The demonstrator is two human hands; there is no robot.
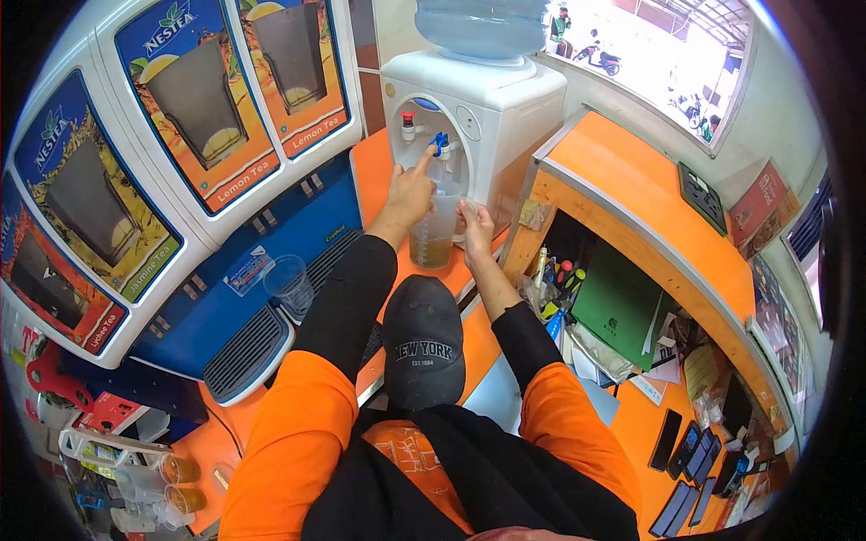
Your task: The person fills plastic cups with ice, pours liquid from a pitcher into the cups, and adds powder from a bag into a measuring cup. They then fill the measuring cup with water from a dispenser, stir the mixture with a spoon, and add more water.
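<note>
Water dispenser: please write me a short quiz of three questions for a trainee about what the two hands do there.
1. True or false: the left hand presses the red tap of the water dispenser.
2. The right hand holds: A) a phone, B) a clear cup, C) a cap.
3. Fill in: the liquid in the cup's bottom looks ____.
Key: 1 false, it presses the blue tap; 2 B; 3 brownish.

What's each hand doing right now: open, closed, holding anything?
Left hand: fingers curled, index pressing the blue tap, holding nothing.
Right hand: closed on the cup under that tap.
</note>
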